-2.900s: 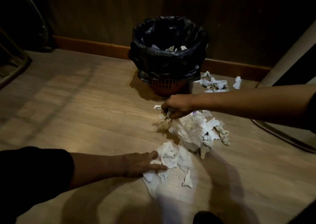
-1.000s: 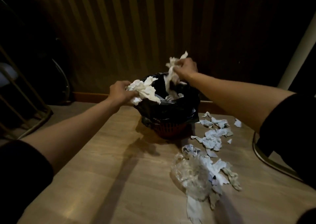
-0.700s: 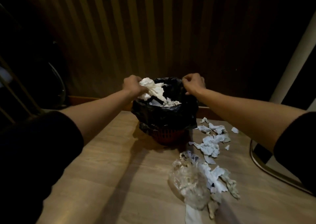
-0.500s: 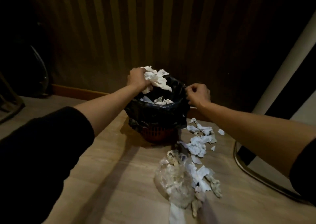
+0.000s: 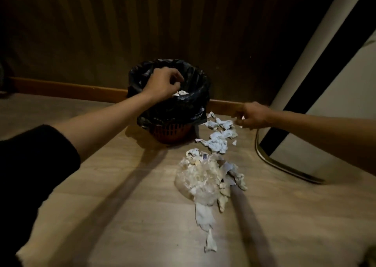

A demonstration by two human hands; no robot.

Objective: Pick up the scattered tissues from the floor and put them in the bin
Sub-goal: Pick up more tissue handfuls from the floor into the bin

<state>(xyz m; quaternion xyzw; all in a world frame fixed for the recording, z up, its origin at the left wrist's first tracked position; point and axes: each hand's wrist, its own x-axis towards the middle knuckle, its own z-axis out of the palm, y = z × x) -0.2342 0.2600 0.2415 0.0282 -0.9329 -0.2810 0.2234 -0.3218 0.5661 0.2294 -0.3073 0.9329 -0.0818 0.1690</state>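
The bin (image 5: pixel 173 133) is a red basket lined with a black bag (image 5: pixel 196 104), standing against the wall. White tissues (image 5: pixel 181 93) lie inside it. My left hand (image 5: pixel 162 83) hovers over the bin's mouth with loosely curled fingers and nothing in them. My right hand (image 5: pixel 252 115) is low beside the bin's right side, fingertips pinched on a small tissue scrap (image 5: pixel 242 118). Several crumpled tissues (image 5: pixel 218 141) lie just under it. A bigger pile with clear plastic wrap (image 5: pixel 201 177) sits nearer me, trailing a tissue strip (image 5: pixel 203 216).
The floor is light wood. A dark slatted wall with a wooden baseboard (image 5: pixel 81 87) runs behind the bin. A curved metal frame (image 5: pixel 284 168) and a white leaning panel (image 5: pixel 317 136) stand at the right.
My left hand let its tissue bundle fall into the bin. My right hand left the bin's rim and dropped to the scattered tissues at the bin's right.
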